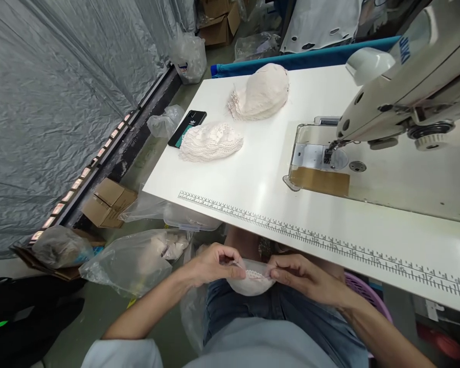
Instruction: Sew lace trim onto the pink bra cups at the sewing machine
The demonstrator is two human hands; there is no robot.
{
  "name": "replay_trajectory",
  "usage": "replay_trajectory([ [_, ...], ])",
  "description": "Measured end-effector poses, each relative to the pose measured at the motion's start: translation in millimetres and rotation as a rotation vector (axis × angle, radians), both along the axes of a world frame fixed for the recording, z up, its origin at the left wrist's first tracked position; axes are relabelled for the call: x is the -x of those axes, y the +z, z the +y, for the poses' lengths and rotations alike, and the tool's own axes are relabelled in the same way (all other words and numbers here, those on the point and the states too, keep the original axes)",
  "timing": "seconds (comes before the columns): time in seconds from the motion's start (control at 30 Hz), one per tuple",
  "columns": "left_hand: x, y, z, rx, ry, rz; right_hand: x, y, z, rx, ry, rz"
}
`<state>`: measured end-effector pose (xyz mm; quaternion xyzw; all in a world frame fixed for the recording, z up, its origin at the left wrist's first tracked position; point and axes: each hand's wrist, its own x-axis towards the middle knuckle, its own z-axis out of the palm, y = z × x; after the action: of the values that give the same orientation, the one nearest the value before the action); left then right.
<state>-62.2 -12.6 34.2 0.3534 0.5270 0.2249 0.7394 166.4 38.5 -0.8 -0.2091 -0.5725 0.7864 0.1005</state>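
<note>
Over my lap I hold a pale, rounded bra cup point(249, 287) with a scalloped lace edge along its top. My left hand point(223, 266) pinches its left end between thumb and fingers. The opposite end is gripped by my right hand point(301, 276), also in a pinch. Between the hands the cup hangs below the table's front edge, its curved side facing down. On the white table point(249, 168) lie a nested stack of pale pink cups point(262, 92) and, closer to me, a stack of lace cups point(212, 142).
A sewing machine point(398, 97) stands on the table's right side, its needle above a metal plate point(310, 156). A dark phone point(186, 128) lies partly under the lace stack. A printed ruler point(314, 235) follows the front edge. Plastic bags point(138, 260) and cardboard boxes point(109, 202) are on the floor.
</note>
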Motion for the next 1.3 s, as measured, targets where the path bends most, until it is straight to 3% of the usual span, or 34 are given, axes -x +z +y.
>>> replay_trajectory([
  [0.13, -3, -4.3, -2, 0.034, 0.012, 0.015, 3, 3.9, -3, 0.03, 0.026, -0.002],
  [0.27, -5, -4.4, -2, 0.032, -0.005, 0.081, 8, 3.5, -7, 0.014, -0.032, -0.061],
  [0.5, -6, 4.7, 1, -0.025, -0.172, 0.168, -3, 1.7, -8, -0.132, 0.001, -0.128],
  [0.63, -8, 10.7, 7, -0.112, -0.276, 0.136, -9, 2.7, -8, -0.067, -0.009, -0.159],
  [0.83, -16, 4.8, 10, -0.11, -0.246, 0.15, -17, -1.3, -9, 0.045, -0.029, -0.169],
  [1.07, -20, -4.2, 5, -0.075, -0.196, 0.172, -21, -0.5, -9, 0.017, -0.021, -0.175],
  [1.3, -12, 1.9, 9, -0.068, -0.296, 0.155, -15, 1.9, -13, -0.021, -0.014, -0.13],
])
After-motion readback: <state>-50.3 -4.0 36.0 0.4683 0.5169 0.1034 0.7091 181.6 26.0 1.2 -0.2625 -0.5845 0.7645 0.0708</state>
